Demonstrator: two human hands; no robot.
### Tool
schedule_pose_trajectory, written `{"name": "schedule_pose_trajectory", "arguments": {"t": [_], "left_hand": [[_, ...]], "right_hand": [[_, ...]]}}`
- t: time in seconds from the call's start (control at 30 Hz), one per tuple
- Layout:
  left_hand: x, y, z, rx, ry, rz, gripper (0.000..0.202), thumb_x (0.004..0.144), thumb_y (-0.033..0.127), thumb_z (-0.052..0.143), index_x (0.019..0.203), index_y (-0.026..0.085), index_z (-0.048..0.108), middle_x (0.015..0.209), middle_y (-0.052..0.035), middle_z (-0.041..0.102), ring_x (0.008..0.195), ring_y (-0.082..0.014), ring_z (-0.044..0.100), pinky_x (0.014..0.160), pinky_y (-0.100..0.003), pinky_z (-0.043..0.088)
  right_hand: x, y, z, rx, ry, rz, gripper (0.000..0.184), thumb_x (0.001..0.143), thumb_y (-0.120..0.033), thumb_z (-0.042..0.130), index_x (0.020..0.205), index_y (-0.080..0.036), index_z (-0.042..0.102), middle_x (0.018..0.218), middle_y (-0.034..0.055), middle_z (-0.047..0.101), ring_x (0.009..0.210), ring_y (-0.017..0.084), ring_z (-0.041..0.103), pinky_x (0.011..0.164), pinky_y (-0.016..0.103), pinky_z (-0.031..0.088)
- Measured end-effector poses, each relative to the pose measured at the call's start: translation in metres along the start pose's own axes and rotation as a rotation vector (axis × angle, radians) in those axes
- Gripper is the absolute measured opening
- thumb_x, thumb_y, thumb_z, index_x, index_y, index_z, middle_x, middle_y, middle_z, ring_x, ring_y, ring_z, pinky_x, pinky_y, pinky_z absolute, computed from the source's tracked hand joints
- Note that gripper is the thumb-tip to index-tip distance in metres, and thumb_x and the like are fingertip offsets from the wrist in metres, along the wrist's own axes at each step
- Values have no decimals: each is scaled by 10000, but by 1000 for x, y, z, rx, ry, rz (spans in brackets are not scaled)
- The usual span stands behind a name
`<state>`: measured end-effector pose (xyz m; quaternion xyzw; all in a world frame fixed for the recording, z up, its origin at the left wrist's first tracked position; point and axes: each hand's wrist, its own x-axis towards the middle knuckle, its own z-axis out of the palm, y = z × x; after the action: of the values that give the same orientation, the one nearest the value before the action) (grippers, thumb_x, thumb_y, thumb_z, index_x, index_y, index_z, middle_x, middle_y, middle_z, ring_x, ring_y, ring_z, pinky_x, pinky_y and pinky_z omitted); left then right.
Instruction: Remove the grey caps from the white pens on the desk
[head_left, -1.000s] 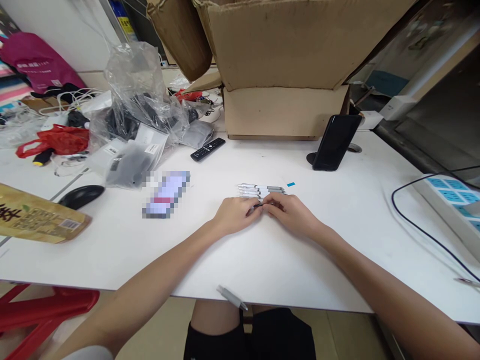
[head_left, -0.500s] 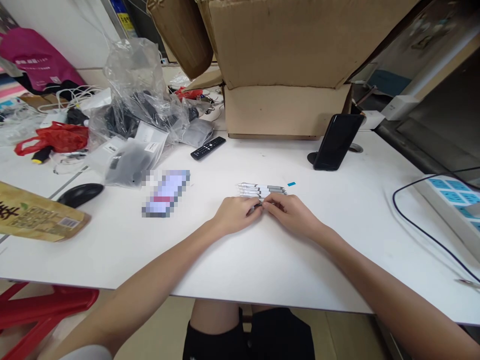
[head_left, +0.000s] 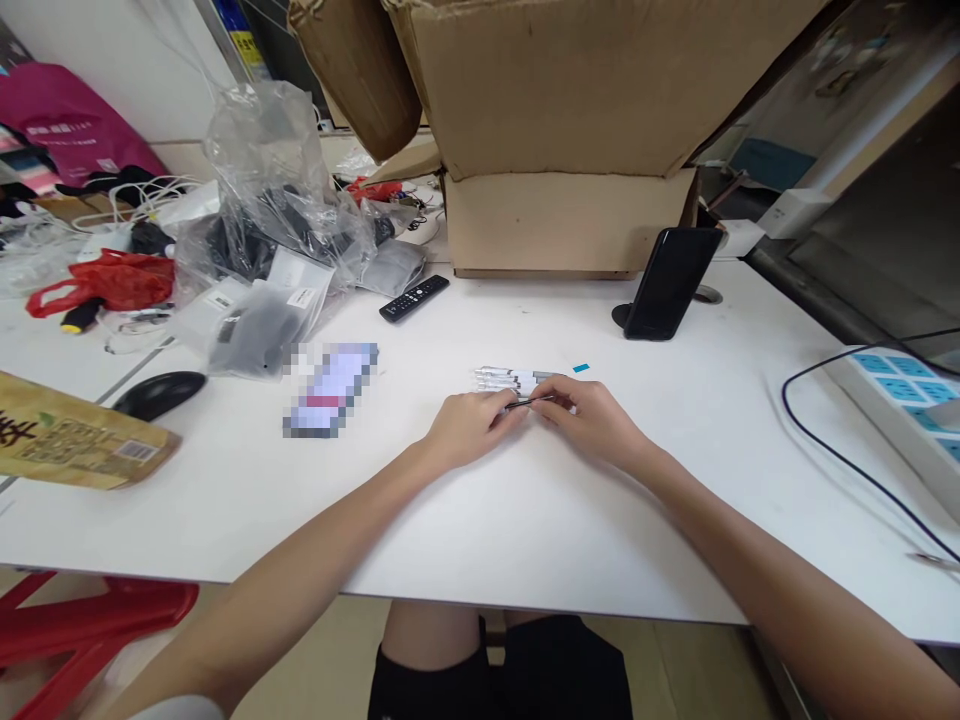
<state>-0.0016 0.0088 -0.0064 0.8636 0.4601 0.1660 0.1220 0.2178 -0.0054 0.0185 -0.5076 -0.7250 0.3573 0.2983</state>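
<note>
My left hand (head_left: 469, 428) and my right hand (head_left: 589, 420) meet at the middle of the white table (head_left: 525, 520). Both pinch one thin dark pen part (head_left: 528, 402) held level between their fingertips. Just behind the fingers lies a small row of white and grey pens (head_left: 510, 379), side by side. A tiny blue scrap (head_left: 580, 368) lies to the right of the pens.
A black phone on a stand (head_left: 670, 283) and a large open cardboard box (head_left: 570, 140) stand behind. A remote (head_left: 414, 297), plastic bags (head_left: 270, 230), a black mouse (head_left: 158, 394), a brown packet (head_left: 75, 440) lie left. A black cable (head_left: 847, 450) and power strip (head_left: 904, 395) are right.
My hands have drawn slightly apart, so more of the thin part shows between them. The grey pen piece at the table's front edge a second ago is out of view.
</note>
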Motion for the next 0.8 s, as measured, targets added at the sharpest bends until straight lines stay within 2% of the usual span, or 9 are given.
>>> {"name": "schedule_pose_trajectory", "arguments": {"t": [0.1, 0.27, 0.33, 0.43, 0.5, 0.67, 0.8], "left_hand": [[1, -2, 0, -9, 10, 9, 396, 1131, 411, 368, 962, 242, 684, 854, -1, 763, 762, -178, 695, 656, -279, 427], [1, -4, 1, -56, 36, 12, 342, 1126, 432, 405, 1049, 253, 686, 902, 4, 782, 788, -174, 704, 700, -278, 466], [1, -5, 2, -80, 47, 7, 314, 1114, 440, 441, 1057, 257, 690, 907, 0, 783, 793, -182, 707, 709, -285, 481], [2, -6, 3, -127, 68, 17, 272, 1102, 414, 482, 1046, 253, 694, 937, -15, 783, 826, -193, 713, 749, -298, 507], [3, -7, 3, -145, 78, 43, 264, 1104, 385, 480, 1043, 241, 693, 979, -27, 783, 873, -199, 717, 790, -306, 520], [3, -8, 3, -133, 91, 78, 273, 1116, 364, 464, 1054, 231, 694, 1015, -31, 787, 924, -200, 724, 810, -302, 527], [1, -9, 5, -99, 104, 88, 306, 1123, 397, 461, 1043, 243, 713, 977, -8, 798, 868, -184, 733, 756, -284, 519]], "right_hand": [[0, -2, -2, 27, 0, 17, 211, 956, -422, 602, 945, -240, 708, 809, 16, 709, 727, 196, 600, 718, 339, 466], [0, -5, -3, -7, -5, 63, 442, 1034, -520, 467, 723, -227, 575, 658, 7, 597, 628, 173, 519, 654, 339, 411], [1, -4, -4, -7, -2, 60, 402, 1013, -496, 505, 724, -228, 582, 661, 3, 592, 630, 172, 507, 647, 335, 399], [2, 0, -5, 31, 6, 46, 265, 964, -461, 585, 848, -236, 664, 691, -9, 608, 665, 180, 530, 664, 329, 410], [3, 2, -6, 52, 13, 39, 239, 950, -467, 610, 925, -244, 692, 718, -11, 625, 691, 185, 547, 686, 333, 423], [2, 1, -9, 29, 17, 87, 408, 996, -560, 526, 770, -232, 619, 695, -3, 602, 646, 170, 502, 653, 340, 396], [3, -1, -12, 44, -7, 61, 308, 950, -492, 590, 804, -230, 660, 699, -1, 617, 669, 179, 532, 670, 338, 411]]}}
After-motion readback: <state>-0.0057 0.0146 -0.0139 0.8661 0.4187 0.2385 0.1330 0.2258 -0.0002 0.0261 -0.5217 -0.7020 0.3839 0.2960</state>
